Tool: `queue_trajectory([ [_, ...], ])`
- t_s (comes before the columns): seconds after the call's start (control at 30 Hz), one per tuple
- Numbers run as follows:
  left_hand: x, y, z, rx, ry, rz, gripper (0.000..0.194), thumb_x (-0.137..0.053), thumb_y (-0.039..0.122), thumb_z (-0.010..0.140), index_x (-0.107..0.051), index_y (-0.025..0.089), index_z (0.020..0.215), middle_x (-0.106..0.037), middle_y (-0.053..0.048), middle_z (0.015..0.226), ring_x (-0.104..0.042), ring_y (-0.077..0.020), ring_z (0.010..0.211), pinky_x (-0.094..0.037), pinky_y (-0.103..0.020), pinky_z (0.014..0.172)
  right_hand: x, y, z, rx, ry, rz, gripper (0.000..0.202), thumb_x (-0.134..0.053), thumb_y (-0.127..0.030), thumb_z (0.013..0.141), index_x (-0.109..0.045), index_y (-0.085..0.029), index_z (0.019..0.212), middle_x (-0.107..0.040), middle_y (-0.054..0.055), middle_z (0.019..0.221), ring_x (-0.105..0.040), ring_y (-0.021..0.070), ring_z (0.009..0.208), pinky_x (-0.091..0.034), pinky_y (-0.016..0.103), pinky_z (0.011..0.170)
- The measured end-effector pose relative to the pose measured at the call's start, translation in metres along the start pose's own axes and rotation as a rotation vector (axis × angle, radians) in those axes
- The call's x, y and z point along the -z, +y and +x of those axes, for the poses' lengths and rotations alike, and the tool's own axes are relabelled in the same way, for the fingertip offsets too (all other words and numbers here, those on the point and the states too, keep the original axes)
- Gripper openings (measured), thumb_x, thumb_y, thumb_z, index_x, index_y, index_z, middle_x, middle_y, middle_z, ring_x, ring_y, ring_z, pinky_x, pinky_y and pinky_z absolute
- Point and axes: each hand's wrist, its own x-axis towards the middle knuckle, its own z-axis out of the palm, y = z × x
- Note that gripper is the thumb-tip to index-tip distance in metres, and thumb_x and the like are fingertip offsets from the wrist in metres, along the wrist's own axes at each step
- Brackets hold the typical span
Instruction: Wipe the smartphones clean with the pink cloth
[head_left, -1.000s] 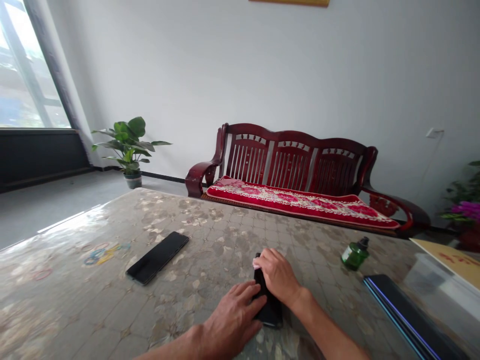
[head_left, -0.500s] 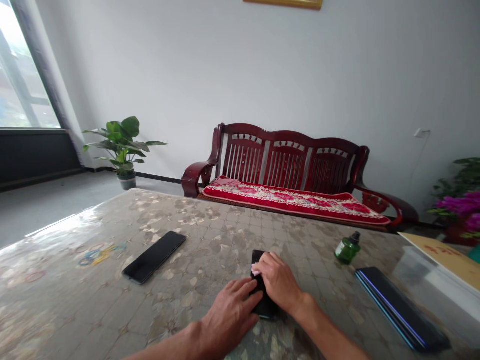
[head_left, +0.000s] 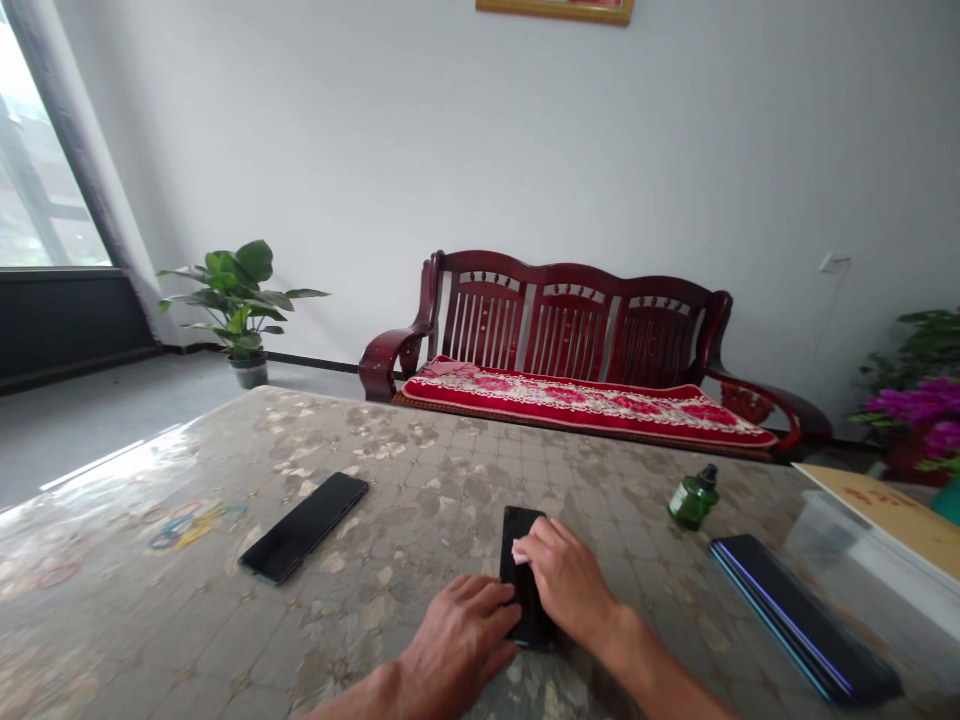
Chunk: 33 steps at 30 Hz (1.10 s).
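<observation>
A black phone [head_left: 517, 530] lies flat on the patterned table, its long side pointing away from me. My right hand [head_left: 566, 575] is closed around a small pinkish-white cloth [head_left: 520, 551], which touches the phone's screen. At the phone's left edge, my left hand [head_left: 465, 635] rests with its fingers spread, the fingertips on the screen. Part of the phone's right side is hidden under my right hand.
Another black phone [head_left: 304, 528] and coloured rubber bands [head_left: 191, 526] lie on the table [head_left: 375, 480] at left. At right are a green bottle [head_left: 694, 498], stacked phones [head_left: 802, 620] and a clear plastic box [head_left: 862, 560]. A red wooden bench [head_left: 570, 340] stands beyond.
My right hand has shifted slightly down and right with the cloth, showing more of the phone's top. The left hand has drawn back slightly toward the phone's edge. The view has shifted a little.
</observation>
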Motion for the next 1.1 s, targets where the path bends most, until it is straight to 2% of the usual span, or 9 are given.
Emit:
queue_trajectory([
  [0.13,-0.001,0.001,-0.001,-0.009,0.012,-0.006,0.017,-0.052,0.033,0.098,-0.065,0.023,0.102,-0.067,-0.004,0.102,-0.062,-0.0207,0.096,-0.049,-0.033,0.09,0.004,-0.001,-0.011,0.039,-0.052,0.035,0.027,-0.049,-0.005,0.09,-0.067,-0.026,0.089,-0.061,0.0,0.09,-0.054,0.0157,0.089,-0.04,0.026,0.076],
  [0.27,0.004,0.002,-0.002,-0.029,0.04,-0.007,0.019,-0.049,0.032,0.099,-0.064,0.023,0.107,-0.067,-0.005,0.103,-0.062,-0.0206,0.095,-0.049,-0.033,0.09,-0.004,0.012,0.022,-0.061,0.011,-0.045,0.024,-0.051,-0.008,0.091,-0.068,-0.024,0.086,-0.063,0.002,0.089,-0.056,0.0166,0.088,-0.04,0.026,0.078],
  [0.37,0.006,0.003,-0.002,-0.031,0.047,-0.005,0.019,-0.048,0.031,0.099,-0.063,0.024,0.108,-0.067,-0.005,0.103,-0.063,-0.0202,0.094,-0.049,-0.032,0.09,-0.011,0.012,0.042,-0.079,0.017,-0.065,0.022,-0.052,-0.01,0.092,-0.068,-0.024,0.084,-0.064,0.003,0.089,-0.056,0.0167,0.087,-0.041,0.026,0.078],
  [0.6,-0.002,0.004,-0.001,-0.015,0.045,0.027,0.01,-0.055,0.029,0.094,-0.061,0.022,0.091,-0.068,-0.002,0.091,-0.064,-0.0203,0.087,-0.051,-0.03,0.082,-0.005,-0.009,0.017,0.123,-0.086,0.048,0.026,-0.051,-0.008,0.09,-0.069,-0.026,0.085,-0.062,-0.001,0.089,-0.054,0.0142,0.09,-0.039,0.024,0.076],
  [0.67,-0.004,0.004,-0.001,-0.024,0.051,0.051,0.009,-0.055,0.029,0.094,-0.061,0.022,0.092,-0.068,-0.002,0.091,-0.064,-0.0205,0.087,-0.051,-0.03,0.082,-0.002,-0.005,0.021,0.087,-0.069,0.039,0.025,-0.051,-0.008,0.09,-0.069,-0.026,0.085,-0.063,-0.001,0.089,-0.055,0.0145,0.089,-0.039,0.024,0.077],
  [0.77,-0.003,0.003,-0.003,-0.051,0.056,0.067,0.012,-0.051,0.028,0.096,-0.062,0.023,0.1,-0.068,-0.004,0.096,-0.064,-0.0196,0.089,-0.05,-0.03,0.085,-0.001,0.007,0.041,-0.068,-0.021,-0.027,0.024,-0.051,-0.009,0.09,-0.068,-0.024,0.081,-0.063,0.002,0.085,-0.056,0.0157,0.084,-0.041,0.026,0.078],
  [0.87,-0.003,0.001,-0.004,-0.059,0.05,0.075,0.011,-0.054,0.027,0.095,-0.061,0.022,0.102,-0.069,-0.004,0.1,-0.064,-0.0203,0.091,-0.051,-0.03,0.085,-0.004,0.011,0.052,-0.109,-0.006,-0.044,0.024,-0.051,-0.009,0.09,-0.068,-0.023,0.08,-0.063,0.003,0.085,-0.056,0.0161,0.083,-0.042,0.027,0.078],
  [0.97,-0.007,0.0,-0.003,-0.045,0.052,0.079,0.009,-0.059,0.026,0.091,-0.06,0.022,0.099,-0.069,-0.002,0.098,-0.065,-0.021,0.089,-0.051,-0.031,0.08,-0.006,0.003,0.037,-0.04,0.005,0.024,0.025,-0.05,-0.008,0.091,-0.068,-0.024,0.086,-0.064,0.001,0.09,-0.056,0.0157,0.089,-0.041,0.025,0.08],
  [1.1,-0.015,-0.002,-0.003,-0.059,0.103,0.073,0.008,-0.056,0.026,0.092,-0.059,0.022,0.086,-0.068,0.0,0.086,-0.065,-0.019,0.08,-0.05,-0.03,0.073,-0.003,-0.006,0.005,0.081,-0.071,0.137,0.027,-0.051,-0.005,0.089,-0.068,-0.026,0.084,-0.062,-0.001,0.089,-0.054,0.0143,0.089,-0.04,0.023,0.076],
])
